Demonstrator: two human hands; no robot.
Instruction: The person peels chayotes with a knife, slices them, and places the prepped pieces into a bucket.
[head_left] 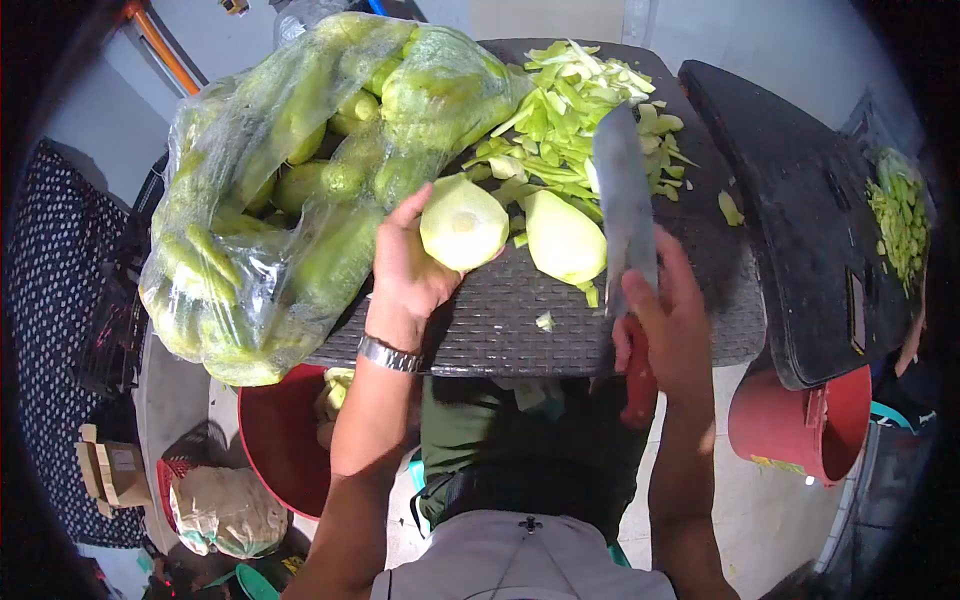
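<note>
While the left hand (405,265) cups a pale green, rounded fruit (462,224) above a black woven table (480,335), the right hand (668,315) grips the red handle of a broad steel knife (626,190); a second peeled fruit (565,238) lies beside the blade. Both fruits appear largely peeled, with green-white parings (560,125) heaped beyond them, whereas the clear plastic bag (265,285) of green-skinned produce suggests that much peeling remains

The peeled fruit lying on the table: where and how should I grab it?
I'd wrap your fingers around the fat middle of the peeled fruit, coming from above and nearest you. It's smooth and rounded there, and the sharp blade is close on its right.
</note>
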